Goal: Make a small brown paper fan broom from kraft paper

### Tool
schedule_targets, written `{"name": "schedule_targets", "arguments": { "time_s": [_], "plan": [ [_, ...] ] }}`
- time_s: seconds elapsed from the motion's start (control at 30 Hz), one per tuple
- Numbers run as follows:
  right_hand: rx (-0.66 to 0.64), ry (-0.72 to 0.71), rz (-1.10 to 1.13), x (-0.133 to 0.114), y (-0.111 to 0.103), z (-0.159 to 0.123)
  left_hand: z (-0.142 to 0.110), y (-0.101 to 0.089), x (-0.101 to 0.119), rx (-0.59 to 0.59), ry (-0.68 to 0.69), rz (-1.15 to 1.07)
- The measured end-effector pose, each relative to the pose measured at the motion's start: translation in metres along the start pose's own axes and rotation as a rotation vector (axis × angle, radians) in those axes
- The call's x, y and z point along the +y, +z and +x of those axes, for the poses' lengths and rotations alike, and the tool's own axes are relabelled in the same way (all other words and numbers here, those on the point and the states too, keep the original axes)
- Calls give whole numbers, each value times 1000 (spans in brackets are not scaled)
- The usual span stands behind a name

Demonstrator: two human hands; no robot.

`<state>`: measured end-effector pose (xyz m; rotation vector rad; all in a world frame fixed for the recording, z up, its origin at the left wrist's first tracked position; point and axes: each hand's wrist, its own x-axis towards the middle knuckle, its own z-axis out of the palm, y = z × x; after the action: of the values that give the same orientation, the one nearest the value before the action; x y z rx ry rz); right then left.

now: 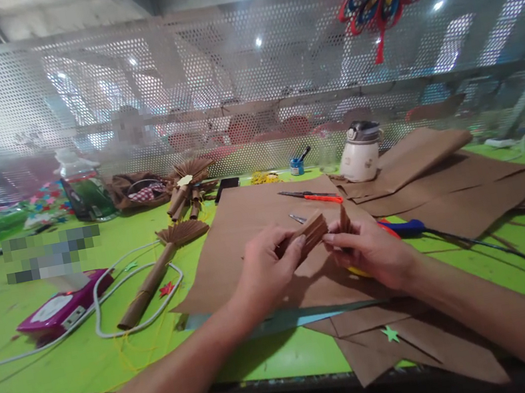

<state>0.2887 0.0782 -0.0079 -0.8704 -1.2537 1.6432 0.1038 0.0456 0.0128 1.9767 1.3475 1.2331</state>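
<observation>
My left hand (273, 259) pinches a pleated strip of brown kraft paper (317, 231), its folds stacked tightly together. My right hand (371, 252) closes its thumb and fingers on the other end of the same paper, where one fold stands up. Both hands are above a large brown paper sheet (246, 216). Beyond them on that sheet lie an orange-handled cutting tool (318, 196) and a small metal tip (297, 218). Partly behind my right hand is a tool with a blue handle (405, 227) and a black cord; its front end is hidden.
Left lie a pleated paper fan on a rolled stick (148, 284), a purple power strip (66, 309) and a looping white cable (180, 285). A white jug (360, 152) and brown paper sheets (441, 172) are at right. Paper scraps (371, 350) overhang the green table's (251, 364) front edge.
</observation>
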Motion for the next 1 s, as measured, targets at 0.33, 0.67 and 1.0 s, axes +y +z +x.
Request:
{"name": "schedule_targets", "arguments": {
  "time_s": [0.33,0.67,1.0],
  "plan": [
    [10,-142,-186,-13,1,-5,0,4,-3,-449,-374,-423],
    [-88,-187,-559,-15,3,-9,0,3,-3,-548,-357,-404],
    [-252,-124,-602,-26,-12,-5,4,0,-1,-371,-208,-272]
  ]
}}
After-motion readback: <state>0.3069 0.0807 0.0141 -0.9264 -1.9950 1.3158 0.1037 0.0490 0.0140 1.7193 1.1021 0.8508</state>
